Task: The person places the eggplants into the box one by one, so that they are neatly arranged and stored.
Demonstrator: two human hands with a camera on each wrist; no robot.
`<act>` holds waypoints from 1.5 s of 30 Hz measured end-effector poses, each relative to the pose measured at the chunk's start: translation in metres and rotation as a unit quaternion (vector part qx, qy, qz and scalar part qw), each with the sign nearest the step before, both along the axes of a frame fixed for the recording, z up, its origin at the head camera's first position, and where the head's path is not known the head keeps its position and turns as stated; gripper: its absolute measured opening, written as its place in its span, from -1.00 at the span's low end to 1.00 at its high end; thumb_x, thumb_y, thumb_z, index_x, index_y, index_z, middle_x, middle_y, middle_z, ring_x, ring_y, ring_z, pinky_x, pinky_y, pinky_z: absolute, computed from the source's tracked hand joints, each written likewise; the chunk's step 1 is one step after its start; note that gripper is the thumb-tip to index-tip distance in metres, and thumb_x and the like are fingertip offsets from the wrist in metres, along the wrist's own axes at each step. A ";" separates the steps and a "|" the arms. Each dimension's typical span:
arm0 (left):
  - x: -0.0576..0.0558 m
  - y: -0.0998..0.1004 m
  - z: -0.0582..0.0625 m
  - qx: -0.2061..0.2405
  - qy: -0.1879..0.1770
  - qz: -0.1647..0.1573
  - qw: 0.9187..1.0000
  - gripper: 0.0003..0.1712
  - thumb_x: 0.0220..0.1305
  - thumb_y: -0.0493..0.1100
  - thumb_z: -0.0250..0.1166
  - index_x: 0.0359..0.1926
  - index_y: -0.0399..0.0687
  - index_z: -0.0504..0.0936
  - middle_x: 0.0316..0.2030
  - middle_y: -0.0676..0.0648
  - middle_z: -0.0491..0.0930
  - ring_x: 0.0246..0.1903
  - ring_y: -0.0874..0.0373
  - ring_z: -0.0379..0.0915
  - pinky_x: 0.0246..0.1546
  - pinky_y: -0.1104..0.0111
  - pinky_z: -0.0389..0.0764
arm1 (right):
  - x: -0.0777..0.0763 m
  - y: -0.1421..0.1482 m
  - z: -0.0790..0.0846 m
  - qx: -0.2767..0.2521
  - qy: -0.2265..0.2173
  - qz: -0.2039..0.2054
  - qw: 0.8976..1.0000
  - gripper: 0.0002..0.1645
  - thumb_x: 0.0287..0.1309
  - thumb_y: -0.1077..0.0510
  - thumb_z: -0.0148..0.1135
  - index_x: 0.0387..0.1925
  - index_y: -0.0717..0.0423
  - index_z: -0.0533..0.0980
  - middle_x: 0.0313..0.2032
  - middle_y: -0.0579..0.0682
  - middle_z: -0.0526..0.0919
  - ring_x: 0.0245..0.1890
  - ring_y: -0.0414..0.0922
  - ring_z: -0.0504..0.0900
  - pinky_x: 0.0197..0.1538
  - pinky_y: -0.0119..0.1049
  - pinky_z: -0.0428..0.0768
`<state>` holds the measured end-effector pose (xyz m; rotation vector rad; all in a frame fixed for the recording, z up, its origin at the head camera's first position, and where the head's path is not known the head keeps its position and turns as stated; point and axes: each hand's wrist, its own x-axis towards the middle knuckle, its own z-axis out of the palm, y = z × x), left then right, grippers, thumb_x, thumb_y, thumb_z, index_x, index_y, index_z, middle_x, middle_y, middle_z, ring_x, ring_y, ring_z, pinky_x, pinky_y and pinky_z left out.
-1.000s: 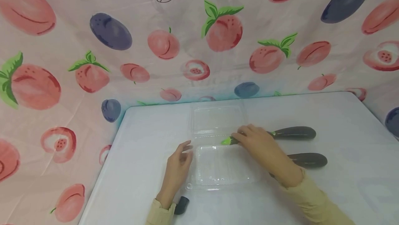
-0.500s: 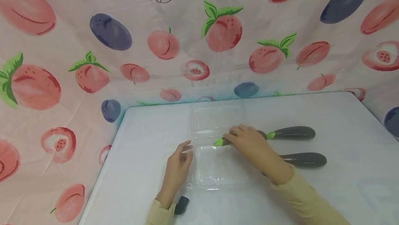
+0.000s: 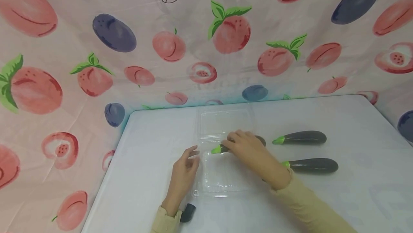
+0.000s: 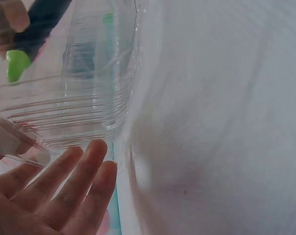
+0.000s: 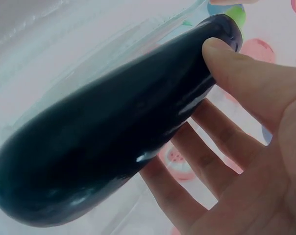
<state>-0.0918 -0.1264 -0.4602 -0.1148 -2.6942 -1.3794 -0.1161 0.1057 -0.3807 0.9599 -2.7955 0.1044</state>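
A clear plastic clamshell box lies opened out, its base [image 3: 222, 175] nearer me and its lid [image 3: 226, 122] behind. Over the base's back part, my right hand [image 3: 246, 148] grips a dark eggplant [image 5: 104, 122], thumb on one side and fingers on the other. The eggplant's green stem end [image 3: 217, 149] points left, and my hand covers much of its body in the head view. At the box's left side is my left hand [image 3: 184, 175], fingers loosely extended. Those fingertips [image 4: 96, 147] are by the ridged plastic wall in the left wrist view; contact is hard to tell.
Two more dark eggplants, one farther back [image 3: 303, 137] and one nearer [image 3: 313, 165], lie right of the box with green ends leftward. A small black object [image 3: 188, 213] is at my left wrist. Fruit-patterned cloth [image 3: 180, 46] hangs behind the white table [image 3: 145, 147].
My right hand has carried the eggplant leftward over the box, revealing more of the two eggplants at the right. The left hand and the box have stayed in place.
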 end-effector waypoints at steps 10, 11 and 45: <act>-0.001 0.000 -0.001 -0.003 -0.007 0.002 1.000 -0.57 0.44 -0.14 0.19 0.29 0.02 0.48 0.07 -0.07 0.67 -0.06 0.03 0.68 -0.04 0.16 0.70 | -0.003 -0.010 -0.009 0.003 0.010 0.013 1.000 -0.61 0.06 0.16 0.49 -0.04 -0.05 0.62 -0.18 -0.07 0.63 -0.12 -0.08 0.57 0.03 -0.13 0.65; 0.000 -0.001 -0.001 -0.002 -0.008 0.003 1.000 -0.57 0.44 -0.15 0.20 0.29 0.03 0.48 0.07 -0.07 0.67 -0.06 0.04 0.68 -0.04 0.17 0.71 | -0.004 -0.011 -0.010 0.002 0.009 0.014 1.000 -0.61 0.06 0.16 0.49 -0.04 -0.05 0.62 -0.18 -0.07 0.63 -0.13 -0.08 0.57 0.02 -0.14 0.64; 0.000 0.000 0.001 -0.001 -0.016 0.002 1.000 -0.54 0.44 -0.10 0.20 0.31 0.08 0.46 0.09 -0.02 0.66 -0.03 0.08 0.67 -0.03 0.21 0.70 | -0.015 -0.032 -0.032 0.018 -0.067 -0.011 0.998 -0.71 0.12 0.11 0.44 -0.08 -0.05 0.67 -0.25 -0.10 0.64 -0.21 -0.15 0.57 -0.07 -0.21 0.68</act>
